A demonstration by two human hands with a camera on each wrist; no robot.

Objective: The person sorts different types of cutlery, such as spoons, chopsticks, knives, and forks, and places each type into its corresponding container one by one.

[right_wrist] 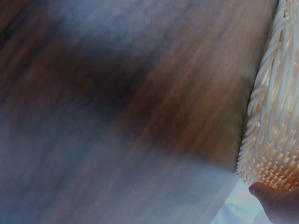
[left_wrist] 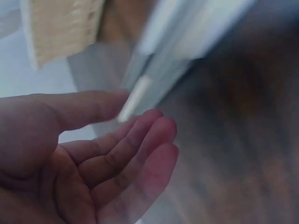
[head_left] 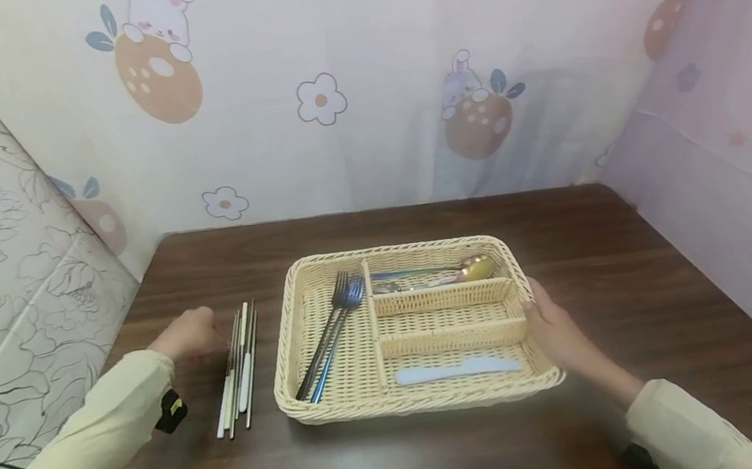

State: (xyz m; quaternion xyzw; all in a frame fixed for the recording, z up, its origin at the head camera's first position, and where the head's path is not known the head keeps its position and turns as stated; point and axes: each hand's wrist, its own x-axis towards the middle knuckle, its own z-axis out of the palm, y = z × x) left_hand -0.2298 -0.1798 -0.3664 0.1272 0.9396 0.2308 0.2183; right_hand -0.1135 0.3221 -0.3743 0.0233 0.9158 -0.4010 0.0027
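A bunch of thin white, cream and metal chopsticks (head_left: 240,374) lies on the table left of the wicker basket (head_left: 332,410). My left hand (head_left: 190,334) is right beside their far end. In the left wrist view its thumb and loosely bent fingers (left_wrist: 156,170) are apart, and the blurred chopsticks (left_wrist: 175,42) overlap the gap. At the basket's right side, my right hand (head_left: 554,330) grips the rim; the right wrist view shows its thumb (right_wrist: 268,193) against the weave. Two forks (head_left: 332,333) lie in the basket's left compartment.
Spoons (head_left: 475,269) lie in the basket's back right compartment, and a white knife-like piece (head_left: 458,369) lies in the front right one. Low woven dividers (head_left: 448,338) separate the compartments. Patterned cloth (head_left: 358,109) hangs behind the dark wooden table (head_left: 394,464) and along both sides.
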